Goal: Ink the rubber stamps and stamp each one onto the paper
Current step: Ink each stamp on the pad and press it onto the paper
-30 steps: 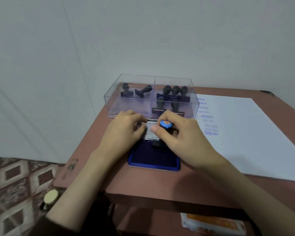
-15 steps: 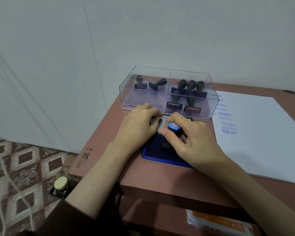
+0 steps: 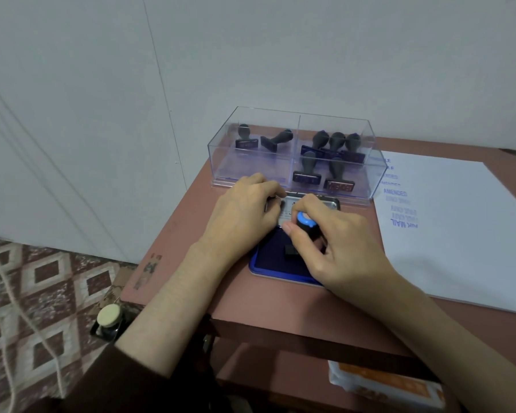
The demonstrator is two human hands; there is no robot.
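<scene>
Ink pad (image 3: 273, 257) was dark blue with a brighter blue rim. Stamp (image 3: 304, 219) was black, capped light blue. Paper (image 3: 459, 234) was white with blue imprints. Table (image 3: 265, 302) was reddish-brown. Floor (image 3: 42, 278) showed brown-and-cream diamonds.

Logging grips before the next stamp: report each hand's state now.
Left hand: holds the silver metal ink-pad lid.
Right hand: grips the black, blue-capped rubber stamp on the blue ink pad.

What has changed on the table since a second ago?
The right hand has moved the blue-capped stamp slightly toward the person on the ink pad, grip unchanged. The left hand still holds the pad's open lid; the clear box and paper are as before.
</scene>
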